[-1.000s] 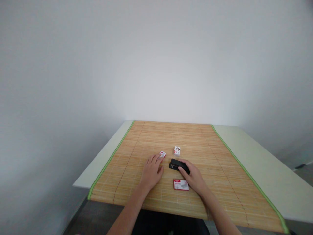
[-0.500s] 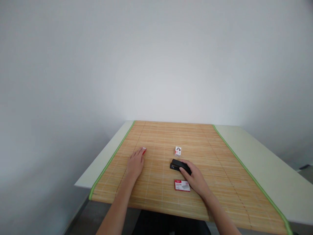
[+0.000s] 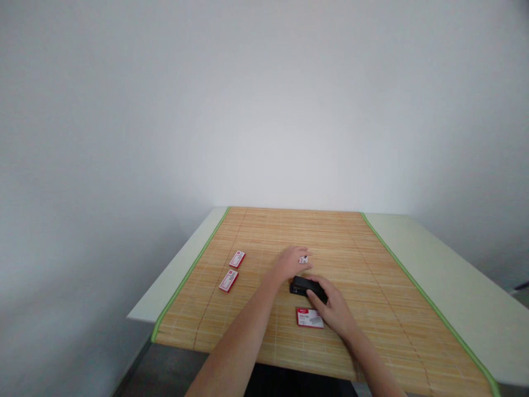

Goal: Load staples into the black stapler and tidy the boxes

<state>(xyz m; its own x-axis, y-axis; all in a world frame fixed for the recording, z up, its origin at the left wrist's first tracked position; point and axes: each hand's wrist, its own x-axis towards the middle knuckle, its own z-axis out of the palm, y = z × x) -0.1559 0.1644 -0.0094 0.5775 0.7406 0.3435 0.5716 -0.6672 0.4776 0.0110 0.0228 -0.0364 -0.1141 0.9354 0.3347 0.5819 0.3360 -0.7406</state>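
My left hand [image 3: 292, 262] reaches across the mat, its fingers and thumb on either side of a small white box [image 3: 303, 259] with dark and red print. Part of that box is hidden by the fingers. Just nearer to me, my right hand [image 3: 333, 306] is closed around the back end of a black stapler [image 3: 303, 286], which lies on the mat pointing left. In front of the stapler lies a flat red-and-white box [image 3: 309, 318]. Off to the left, two small red-and-white boxes, a farther one [image 3: 237, 259] and a nearer one [image 3: 228, 280], lie one behind the other.
A bamboo mat [image 3: 330, 231] with green edging covers the middle of the white table [image 3: 446, 275]. A plain pale wall [image 3: 264, 110] rises behind the table's far edge. The mat's front edge overhangs close to my lap.
My left hand has left the red-and-white boxes at the left, uncovering both, and moved right to the small white box. My right hand stays on the stapler.
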